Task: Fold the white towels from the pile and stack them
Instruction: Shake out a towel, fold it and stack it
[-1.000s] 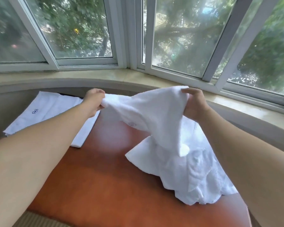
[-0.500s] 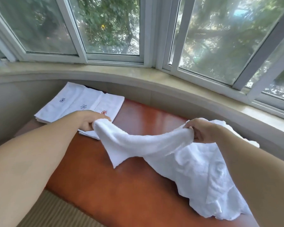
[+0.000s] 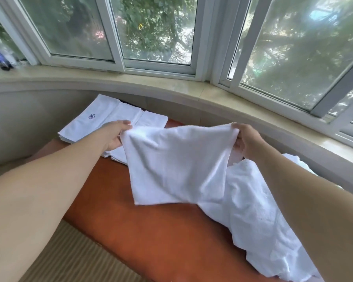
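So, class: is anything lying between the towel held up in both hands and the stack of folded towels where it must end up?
Nothing visible does. The towel hangs from the left hand and right hand, right beside the folded stack, with only bare table below.

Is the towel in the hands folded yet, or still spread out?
Spread, not folded. The towel hangs as one flat sheet, its top corners pinched by the left hand and right hand, above the table.

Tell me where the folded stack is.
In the head view, the folded stack lies at the table's far left end, below the windowsill, just behind the left hand.
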Demonstrator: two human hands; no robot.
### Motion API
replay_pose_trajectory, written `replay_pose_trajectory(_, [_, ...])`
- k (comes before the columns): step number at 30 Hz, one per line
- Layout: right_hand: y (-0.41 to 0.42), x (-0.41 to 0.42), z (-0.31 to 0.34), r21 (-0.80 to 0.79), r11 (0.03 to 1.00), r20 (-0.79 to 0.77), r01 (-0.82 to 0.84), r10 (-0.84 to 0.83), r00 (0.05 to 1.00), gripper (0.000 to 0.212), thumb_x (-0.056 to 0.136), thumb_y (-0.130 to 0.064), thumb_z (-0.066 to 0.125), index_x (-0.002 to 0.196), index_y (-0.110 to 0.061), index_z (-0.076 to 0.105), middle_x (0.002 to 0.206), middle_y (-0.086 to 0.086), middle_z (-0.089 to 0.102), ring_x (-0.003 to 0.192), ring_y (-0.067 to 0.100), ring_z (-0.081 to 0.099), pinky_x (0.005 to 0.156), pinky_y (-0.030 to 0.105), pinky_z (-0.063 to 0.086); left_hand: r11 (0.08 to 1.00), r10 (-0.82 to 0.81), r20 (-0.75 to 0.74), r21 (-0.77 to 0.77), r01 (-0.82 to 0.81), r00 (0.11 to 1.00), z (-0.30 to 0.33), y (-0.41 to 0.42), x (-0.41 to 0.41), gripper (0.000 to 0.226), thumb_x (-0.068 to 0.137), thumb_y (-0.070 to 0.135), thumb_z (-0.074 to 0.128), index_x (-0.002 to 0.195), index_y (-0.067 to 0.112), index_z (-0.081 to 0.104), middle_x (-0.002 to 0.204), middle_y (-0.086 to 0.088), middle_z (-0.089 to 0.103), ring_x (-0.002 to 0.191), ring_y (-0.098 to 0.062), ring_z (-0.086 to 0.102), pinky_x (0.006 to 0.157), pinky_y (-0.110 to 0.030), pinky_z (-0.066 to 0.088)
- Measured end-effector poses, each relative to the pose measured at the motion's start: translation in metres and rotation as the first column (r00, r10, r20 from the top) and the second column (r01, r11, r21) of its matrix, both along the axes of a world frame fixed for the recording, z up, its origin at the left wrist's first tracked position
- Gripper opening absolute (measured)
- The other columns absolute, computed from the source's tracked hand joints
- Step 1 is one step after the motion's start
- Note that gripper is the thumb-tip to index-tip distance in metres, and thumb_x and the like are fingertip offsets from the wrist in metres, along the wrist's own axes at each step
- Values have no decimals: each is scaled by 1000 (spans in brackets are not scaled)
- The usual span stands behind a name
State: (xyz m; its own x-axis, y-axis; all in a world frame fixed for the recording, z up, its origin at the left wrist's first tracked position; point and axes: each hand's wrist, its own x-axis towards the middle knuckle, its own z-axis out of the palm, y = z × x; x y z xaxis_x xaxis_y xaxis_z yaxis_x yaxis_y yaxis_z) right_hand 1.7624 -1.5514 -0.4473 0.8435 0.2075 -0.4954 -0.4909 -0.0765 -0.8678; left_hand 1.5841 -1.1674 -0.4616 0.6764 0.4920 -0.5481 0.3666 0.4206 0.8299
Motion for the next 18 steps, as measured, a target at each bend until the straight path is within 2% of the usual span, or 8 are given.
replay_pose_trajectory(1, [1, 1, 4, 31, 998, 8, 47, -47, 999, 15, 85, -23, 69, 95, -13, 68, 65, -1, 67, 66, 21, 65, 75, 33, 55, 1000, 24, 29, -4, -24, 999, 6, 5, -1, 16, 96, 3, 64, 102, 18, 65, 105, -7, 68, 84, -17, 69, 64, -31, 59])
replay_pose_trajectory(3, [0, 1, 7, 61, 993, 18, 103, -104, 994, 17, 78, -25, 68, 91, -14, 66, 69, 0, 63, 70, 23, 60, 79, 36, 52, 999, 35, 55, -17, -34, 998, 15, 12, -5, 16, 95, 5, 64, 101, 20, 66, 106, -4, 68, 86, -18, 68, 70, -34, 57])
replay_pose_trajectory(5, [-2, -5, 1, 54, 989, 13, 137, -138, 990, 18, 75, -27, 66, 89, -16, 65, 77, 3, 58, 68, 23, 55, 71, 33, 48, 1000, 6, 37, -11, -6, 999, 16, 10, -13, 15, 95, 6, 62, 101, 19, 66, 106, -4, 67, 87, -20, 67, 69, -33, 57])
replay_pose_trajectory(7, [-7, -17, -17, 24, 987, -2, 156, -156, 988, 10, 78, -26, 62, 84, -18, 58, 70, 0, 51, 56, 18, 50, 56, 26, 43, 999, -31, -17, 18, 32, 999, 3, -2, -24, 14, 95, 6, 60, 99, 18, 65, 107, -5, 67, 91, -22, 66, 70, -32, 56])
replay_pose_trajectory(9, [-16, -36, -52, -52, 989, -40, 142, -144, 989, 13, 79, -23, 60, 85, -21, 49, 66, 0, 45, 54, 18, 47, 54, 27, 44, 994, -53, -113, 91, 64, 992, -28, -19, -41, 15, 94, 5, 61, 93, 19, 67, 105, -5, 66, 93, -21, 62, 70, -32, 49])
replay_pose_trajectory(12, [-32, -71, -126, -272, 962, -111, 38, -71, 991, 9, 77, -23, 62, 82, -17, 59, 78, 5, 49, 72, 23, 50, 74, 36, 46, 967, -86, -299, 205, 152, 950, -97, -45, -70, 12, 94, 9, 65, 96, 19, 70, 99, 1, 63, 82, -15, 56, 62, -26, 42])
replay_pose_trajectory(15, [-44, -108, -201, -502, 841, -177, -202, 128, 976, 14, 79, -26, 63, 76, -13, 60, 73, 6, 50, 68, 25, 46, 68, 36, 38, 910, -186, -469, 249, 331, 863, -180, -64, -103, 12, 95, 13, 66, 106, 16, 72, 105, 1, 63, 85, -13, 56, 62, -25, 43])
replay_pose_trajectory(18, [-52, -141, -251, -537, 762, -279, -362, 244, 929, 17, 88, -22, 59, 76, -11, 60, 72, 10, 55, 70, 27, 51, 66, 36, 37, 877, -246, -517, 241, 415, 820, -240, -80, -132, 9, 93, 12, 68, 99, 17, 72, 106, 2, 63, 90, -13, 59, 65, -23, 46])
